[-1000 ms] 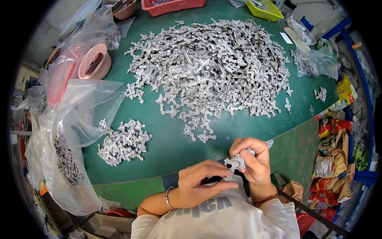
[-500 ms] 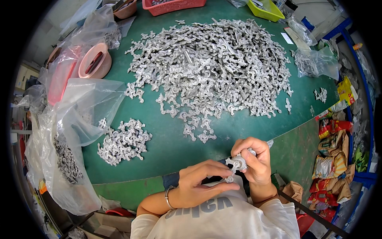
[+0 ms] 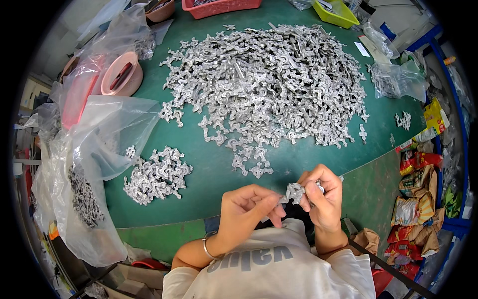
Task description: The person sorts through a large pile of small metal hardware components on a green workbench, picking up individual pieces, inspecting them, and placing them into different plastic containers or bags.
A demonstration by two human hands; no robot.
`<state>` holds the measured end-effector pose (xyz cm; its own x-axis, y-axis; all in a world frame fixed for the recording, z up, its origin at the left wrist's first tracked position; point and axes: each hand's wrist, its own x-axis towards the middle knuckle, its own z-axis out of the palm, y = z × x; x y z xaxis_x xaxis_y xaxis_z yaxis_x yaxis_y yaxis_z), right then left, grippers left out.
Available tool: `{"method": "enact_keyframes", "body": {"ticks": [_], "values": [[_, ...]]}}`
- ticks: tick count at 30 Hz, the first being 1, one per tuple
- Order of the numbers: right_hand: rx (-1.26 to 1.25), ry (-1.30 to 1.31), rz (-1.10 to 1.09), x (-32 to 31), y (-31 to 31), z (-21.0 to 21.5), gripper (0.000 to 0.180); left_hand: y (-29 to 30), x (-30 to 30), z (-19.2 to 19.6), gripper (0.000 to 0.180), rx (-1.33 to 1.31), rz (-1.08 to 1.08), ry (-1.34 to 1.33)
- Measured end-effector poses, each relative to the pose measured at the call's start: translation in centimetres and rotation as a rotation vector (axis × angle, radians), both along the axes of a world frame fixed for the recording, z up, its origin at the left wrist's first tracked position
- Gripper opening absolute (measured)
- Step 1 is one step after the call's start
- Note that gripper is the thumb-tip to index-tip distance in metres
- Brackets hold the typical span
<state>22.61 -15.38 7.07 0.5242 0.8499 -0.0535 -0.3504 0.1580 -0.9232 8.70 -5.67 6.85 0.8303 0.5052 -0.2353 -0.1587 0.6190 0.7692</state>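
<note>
My right hand point(image 3: 324, 197) grips a small silvery metal part point(image 3: 296, 191) just in front of my chest, at the near edge of the green table point(image 3: 214, 164). My left hand point(image 3: 247, 206) is beside it, fingertips pinched at the part's left side; a thin tool may be in that hand, but I cannot tell. A large heap of the same grey metal parts point(image 3: 269, 84) covers the middle of the table beyond my hands. A smaller pile of parts point(image 3: 157, 174) lies to my left.
A clear plastic bag point(image 3: 94, 149) holding more parts hangs off the table's left edge. A pink bowl point(image 3: 121, 78), a red basket point(image 3: 219, 7) and a yellow-green tray point(image 3: 336, 12) stand at the back. Another plastic bag point(image 3: 398, 79) lies at the right. Snack packets point(image 3: 416, 199) are stacked to the right.
Both hands stay in place by my chest; the fingers have shifted slightly around the metal part.
</note>
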Motion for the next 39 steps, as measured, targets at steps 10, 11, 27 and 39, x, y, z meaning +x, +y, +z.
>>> {"method": "enact_keyframes", "body": {"ticks": [10,11,27,39], "values": [[-0.038,0.150,-0.028,-0.3,0.4,0.0,0.013,0.3,0.4,-0.2,0.019,-0.259,-0.094,0.008],[-0.050,0.171,-0.030,-0.3,0.5,0.0,0.014,0.4,0.3,-0.5,0.020,-0.275,-0.103,-0.014],[0.031,-0.031,-0.044,-0.2,0.3,-1.4,0.018,0.0,0.2,-1.3,0.026,-0.183,-0.046,0.004],[0.060,-0.051,-0.027,-0.1,0.2,-1.4,0.023,0.0,0.2,-1.1,0.020,-0.168,-0.053,0.011]]}}
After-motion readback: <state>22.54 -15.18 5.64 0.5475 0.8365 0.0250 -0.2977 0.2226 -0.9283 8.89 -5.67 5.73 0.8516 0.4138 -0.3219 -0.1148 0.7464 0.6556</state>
